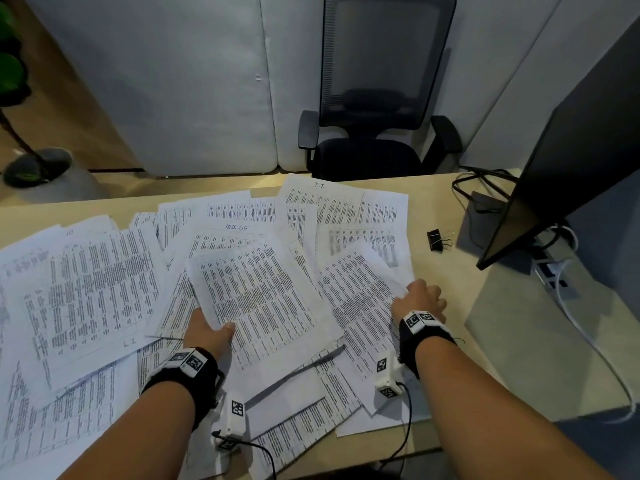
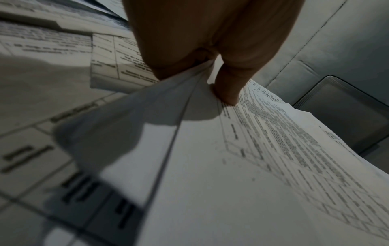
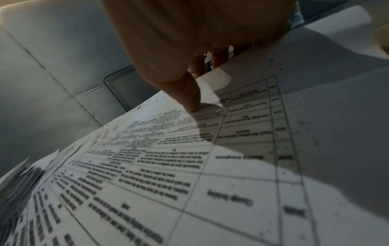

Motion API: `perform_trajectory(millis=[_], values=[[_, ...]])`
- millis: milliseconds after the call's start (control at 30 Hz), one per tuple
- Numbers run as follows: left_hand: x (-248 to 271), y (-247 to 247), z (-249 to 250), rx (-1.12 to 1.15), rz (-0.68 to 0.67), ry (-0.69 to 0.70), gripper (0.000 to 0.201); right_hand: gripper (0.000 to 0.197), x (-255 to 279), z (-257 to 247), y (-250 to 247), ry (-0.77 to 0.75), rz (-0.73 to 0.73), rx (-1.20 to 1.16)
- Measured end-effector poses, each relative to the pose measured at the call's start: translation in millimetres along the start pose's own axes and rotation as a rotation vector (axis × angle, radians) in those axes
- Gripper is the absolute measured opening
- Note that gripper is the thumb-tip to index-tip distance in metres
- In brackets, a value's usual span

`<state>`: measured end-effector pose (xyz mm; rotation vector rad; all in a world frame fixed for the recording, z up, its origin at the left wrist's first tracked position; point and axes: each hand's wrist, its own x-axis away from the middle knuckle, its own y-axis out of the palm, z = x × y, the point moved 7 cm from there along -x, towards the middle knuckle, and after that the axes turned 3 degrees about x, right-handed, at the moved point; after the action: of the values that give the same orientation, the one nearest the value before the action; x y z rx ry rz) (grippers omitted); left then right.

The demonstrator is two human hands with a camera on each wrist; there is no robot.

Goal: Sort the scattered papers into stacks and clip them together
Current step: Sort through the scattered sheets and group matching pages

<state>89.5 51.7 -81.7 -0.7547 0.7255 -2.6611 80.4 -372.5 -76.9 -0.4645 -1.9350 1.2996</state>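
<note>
Many printed table sheets (image 1: pixel 86 282) lie scattered and overlapping across the wooden desk (image 1: pixel 450 271). My left hand (image 1: pixel 207 332) pinches the near left corner of a raised sheet (image 1: pixel 256 292), thumb on top; the left wrist view shows that thumb (image 2: pixel 227 86) pressing the sheet (image 2: pixel 210 166) against the fingers beneath. My right hand (image 1: pixel 420 297) grips the right edge of another sheet (image 1: pixel 363 289), whose edge lifts off the pile. In the right wrist view, its thumb (image 3: pixel 189 98) sits on the printed sheet (image 3: pixel 168 166). A black binder clip (image 1: pixel 435 240) lies on bare desk beyond my right hand.
A dark monitor (image 1: pixel 568 161) on its stand occupies the right of the desk, with cables (image 1: pixel 588 337) trailing beside it. A black office chair (image 1: pixel 374 98) stands behind the desk against grey panels. A potted plant (image 1: pixel 20 98) is at the far left.
</note>
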Motion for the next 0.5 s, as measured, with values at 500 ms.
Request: perform_trajectory(millis=[500], values=[[5.7,-1.3,3.5,0.036,-0.027,0.019,0.044,0.018,29.0,-47.3,-91.4,-0.312,0.411,-0.469]])
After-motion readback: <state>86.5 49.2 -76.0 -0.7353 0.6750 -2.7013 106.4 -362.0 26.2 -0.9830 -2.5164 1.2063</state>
